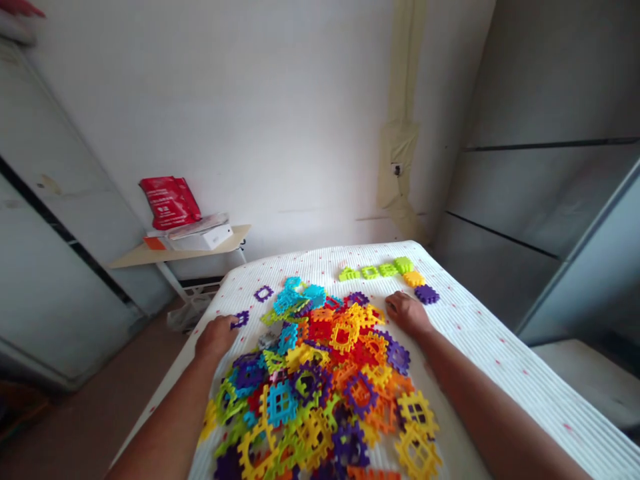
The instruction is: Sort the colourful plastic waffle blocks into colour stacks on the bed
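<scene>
Head view, entries listed outward from my grip.

Item 1: my left hand (216,338), low at the left edge of the heap, with a purple waffle block (241,319) touching my fingertips. My fingers reach forward, but I cannot tell whether I am gripping the block or only touching it.

Item 2: my right hand (407,313), at the far right edge of the heap, fingers curled under and knuckles forward. I cannot tell whether anything lies inside the curl.

Item 3: a heap of interlocking plastic waffle blocks (310,390), between my 2 hands and spreading back toward me, in purple, orange, yellow, red, blue and green.

Item 4: ahead of my right hand, a separate purple block (427,294) touching a yellow block (413,279), with a row of 4 green blocks (375,271) just beside them. Ahead of my left hand, a purple frame block (263,293) lies apart.

Item 5: beneath my hands and the blocks, a white ribbed mattress (493,347) flecked with red.

Item 6: well beyond my left hand, a pale shelf (150,255) holding a white box (200,239) and a red bag (170,203).

Item 7: well beyond my right hand, a wall socket (397,169) set in beige tape (400,147).
</scene>
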Demonstrator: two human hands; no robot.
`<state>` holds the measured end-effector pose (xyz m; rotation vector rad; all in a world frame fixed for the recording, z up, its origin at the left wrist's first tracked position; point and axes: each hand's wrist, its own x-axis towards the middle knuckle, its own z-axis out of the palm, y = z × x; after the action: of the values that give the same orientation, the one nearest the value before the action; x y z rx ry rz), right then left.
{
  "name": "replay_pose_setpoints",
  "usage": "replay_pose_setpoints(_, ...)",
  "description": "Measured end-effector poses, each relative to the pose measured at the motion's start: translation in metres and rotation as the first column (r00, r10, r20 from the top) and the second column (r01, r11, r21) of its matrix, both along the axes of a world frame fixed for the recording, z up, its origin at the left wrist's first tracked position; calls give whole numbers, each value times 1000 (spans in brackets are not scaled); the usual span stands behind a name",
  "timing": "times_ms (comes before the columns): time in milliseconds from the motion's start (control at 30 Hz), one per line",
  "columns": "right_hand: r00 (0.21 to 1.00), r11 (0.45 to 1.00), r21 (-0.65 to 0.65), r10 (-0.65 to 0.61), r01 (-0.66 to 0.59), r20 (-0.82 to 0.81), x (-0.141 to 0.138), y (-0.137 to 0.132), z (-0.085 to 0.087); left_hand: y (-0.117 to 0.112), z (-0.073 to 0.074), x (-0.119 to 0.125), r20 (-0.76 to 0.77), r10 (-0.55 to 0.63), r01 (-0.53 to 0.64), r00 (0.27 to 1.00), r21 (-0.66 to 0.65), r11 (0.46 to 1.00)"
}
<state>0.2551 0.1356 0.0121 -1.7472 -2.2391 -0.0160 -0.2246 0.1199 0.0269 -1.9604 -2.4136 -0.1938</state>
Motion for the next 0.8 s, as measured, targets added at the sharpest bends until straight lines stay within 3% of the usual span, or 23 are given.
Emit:
replay_pose_setpoints(167,1000,999,33,9,-9,5,-1,-1,1,-7,-1,1,-62,-68,67,996,-20,998)
replay_pose_setpoints(300,1000,999,42,4,-4,7,0,-1,1,-17,0,-2,-43,-46,45,998,-12,999)
replay_pose_setpoints(433,1000,999,47,-3,3,-2,-1,-1,0,-31,14,-3,104,55,-68,993,120,990)
replay_pose_setpoints(500,1000,999,46,-4,4,-7,-1,0,0,-41,25,5,282,115,-184,953,234,955)
replay_pose_setpoints(567,1000,999,43,-6,6,-12,-1,0,0,-54,34,22,540,113,-324,834,314,893)
replay_pose_setpoints(667,1000,999,38,-1,2,-15,0,0,-1,-77,42,62,843,-46,-466,535,340,817)
replay_pose_setpoints(733,1000,999,40,3,-2,-16,1,0,-2,-91,44,92,922,-157,-470,353,320,822)
replay_pose_setpoints(800,1000,999,46,4,-3,-16,2,0,-4,-101,44,119,951,-218,-464,219,298,834)
